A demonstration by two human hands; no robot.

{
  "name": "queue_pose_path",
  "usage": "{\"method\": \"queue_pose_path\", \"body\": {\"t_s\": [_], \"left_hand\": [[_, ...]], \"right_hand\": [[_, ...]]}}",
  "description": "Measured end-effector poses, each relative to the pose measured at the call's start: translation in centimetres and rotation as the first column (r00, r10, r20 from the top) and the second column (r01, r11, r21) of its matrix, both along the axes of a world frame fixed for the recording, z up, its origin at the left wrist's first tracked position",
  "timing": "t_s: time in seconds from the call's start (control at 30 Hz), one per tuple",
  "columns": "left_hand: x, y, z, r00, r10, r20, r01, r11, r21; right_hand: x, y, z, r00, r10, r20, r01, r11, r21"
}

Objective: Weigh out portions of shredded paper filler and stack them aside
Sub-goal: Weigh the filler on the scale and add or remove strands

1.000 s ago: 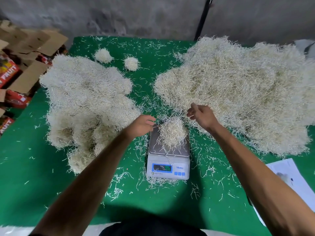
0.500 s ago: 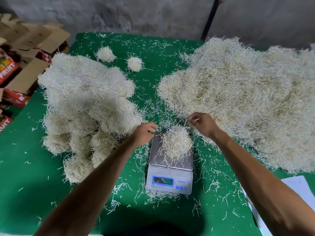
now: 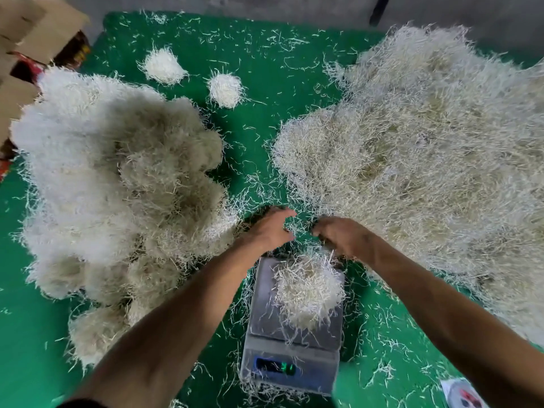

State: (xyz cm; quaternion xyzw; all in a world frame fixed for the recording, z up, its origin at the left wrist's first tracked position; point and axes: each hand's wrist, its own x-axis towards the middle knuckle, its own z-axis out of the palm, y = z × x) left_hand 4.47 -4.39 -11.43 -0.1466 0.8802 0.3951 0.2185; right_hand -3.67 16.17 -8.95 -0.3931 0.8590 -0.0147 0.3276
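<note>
Soft, even light falls from above on the green felt-covered bench (image 3: 265, 119), casting only faint shadows under the forearms. The whole frame is motion-blurred, worst at the left pile of pale shredded paper bundles (image 3: 97, 178); wide-angle distortion bends the edges

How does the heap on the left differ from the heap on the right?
The left heap is made of rounded clumps stacked together; the right heap is one loose, tangled spread. The left heap looks whiter, the right heap more straw-coloured and wider. Both are shredded paper on the green table.
</note>
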Motion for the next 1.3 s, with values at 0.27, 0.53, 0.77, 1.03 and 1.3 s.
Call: {"method": "queue_pose_path", "body": {"t_s": [0.27,0.53,0.77,1.03,1.3], "left_hand": [[-0.5,2.5,-2.3,0.986,-0.151,-0.074,0.151,0.988,-0.007],[-0.5,2.2,-1.7,0.951,-0.290,-0.106,0.289,0.957,-0.028],[-1.3,-0.4,0.6,0.962,0.230,-0.148,-0.207,0.966,0.154],[-0.5,-0.7,1.0,0.862,0.458,0.218,-0.503,0.719,0.480],[-0.8,-1.8,6.2,0.839,0.521,0.156,-0.473,0.558,0.682]], "right_hand": [[-1.4,-3.6,-1.5,0.992,-0.123,0.025,0.125,0.986,-0.110],[-0.5,-0.1,-0.7,0.999,0.040,-0.007,-0.040,0.999,0.007],[-0.1,0.3,-2.8,0.998,0.054,-0.012,-0.054,0.999,0.001],[-1.3,-5.2,-1.1,0.950,-0.271,0.155,0.308,0.898,-0.316],[-0.8,-5.0,4.6,0.772,-0.340,0.537,0.628,0.540,-0.560]]}}
